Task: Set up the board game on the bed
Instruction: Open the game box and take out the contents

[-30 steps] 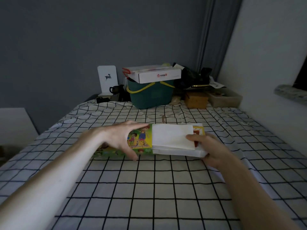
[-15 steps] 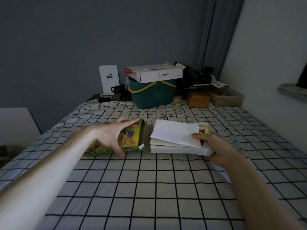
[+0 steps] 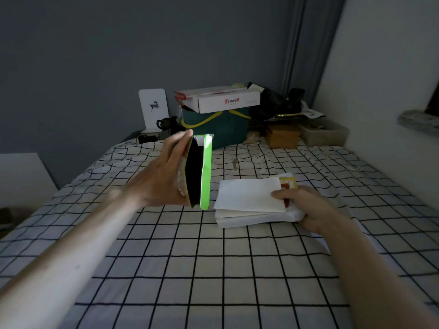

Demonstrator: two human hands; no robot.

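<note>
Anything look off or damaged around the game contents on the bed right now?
Nothing looks damaged. The white stack lies slightly fanned on the bed under the right hand. The left hand holds the green box upright, open end showing.

I see the bed point(image 3: 213, 269), spread with a white black-grid sheet, carrying a stack of white folded sheets point(image 3: 249, 203) at centre-right, and at its far end a green bin point(image 3: 221, 129), a brown box point(image 3: 282, 136) and a clear container point(image 3: 325, 135).
</note>
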